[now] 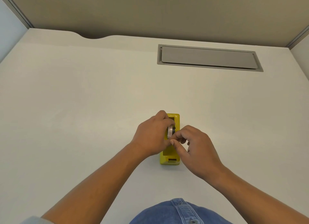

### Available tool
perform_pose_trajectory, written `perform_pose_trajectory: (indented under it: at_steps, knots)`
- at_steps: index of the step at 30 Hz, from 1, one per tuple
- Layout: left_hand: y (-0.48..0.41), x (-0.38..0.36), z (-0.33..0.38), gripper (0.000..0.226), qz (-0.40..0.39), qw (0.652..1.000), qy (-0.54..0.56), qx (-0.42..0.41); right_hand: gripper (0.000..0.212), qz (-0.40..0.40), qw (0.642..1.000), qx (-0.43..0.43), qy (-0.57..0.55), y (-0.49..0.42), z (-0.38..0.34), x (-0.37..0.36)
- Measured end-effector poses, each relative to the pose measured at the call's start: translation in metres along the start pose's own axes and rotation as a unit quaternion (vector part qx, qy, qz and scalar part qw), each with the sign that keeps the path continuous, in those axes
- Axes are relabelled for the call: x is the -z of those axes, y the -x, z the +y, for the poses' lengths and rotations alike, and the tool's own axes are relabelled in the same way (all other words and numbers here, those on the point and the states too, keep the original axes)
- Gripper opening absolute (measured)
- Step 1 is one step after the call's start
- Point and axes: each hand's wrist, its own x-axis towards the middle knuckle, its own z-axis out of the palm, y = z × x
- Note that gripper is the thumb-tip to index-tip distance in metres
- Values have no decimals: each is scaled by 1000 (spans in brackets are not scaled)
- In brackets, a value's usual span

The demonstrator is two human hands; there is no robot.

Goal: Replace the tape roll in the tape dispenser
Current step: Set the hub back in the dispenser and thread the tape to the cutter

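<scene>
Head view looks down on a yellow tape dispenser (pixel 170 154) standing on the pale worktop (pixel 83 106), its long axis running away from the person. A tape roll (pixel 170 130) sits upright in the dispenser's well, roughly at mid-length, its grey band and dark core showing between the two hands. The left hand (pixel 153 136) comes over the dispenser from the left with its fingers (pixel 165 118) curled round the far side of the roll, touching it. The right hand (pixel 199 150) lies just beside the roll on the near right, thumb and forefinger pinched together at the roll's near edge; whether they grip a loose tape end is too small to tell. The left side of the dispenser and most of the roll are hidden behind the hands. At the near end, a dark slot on the dispenser is visible but indistinct. A grey cable hatch (pixel 209 57) is set in the worktop, well apart.
</scene>
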Motion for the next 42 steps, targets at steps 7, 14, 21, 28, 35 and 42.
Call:
perform_pose_trajectory:
  at_steps: [7,14,21,28,35,42]
  knots:
    - [14,0,-7,59,-7,1000,23,-3,8,-3,1000,-2,0,5,-3,0]
    - [23,-4,-5,44,33,999,29,15,11,-8,1000,-6,5,14,-4,-5]
    - [23,-5,-1,43,43,999,31,13,10,-4,1000,-5,12,21,-2,-5]
    - [37,-3,-1,71,11,999,40,-1,6,-5,1000,-4,25,28,2,-9]
    - [55,-10,-8,108,-16,1000,-18,-15,10,-5,999,-13,39,35,10,-17]
    - [55,-13,-3,102,0,999,-36,9,15,-7,999,2,48,48,10,-25]
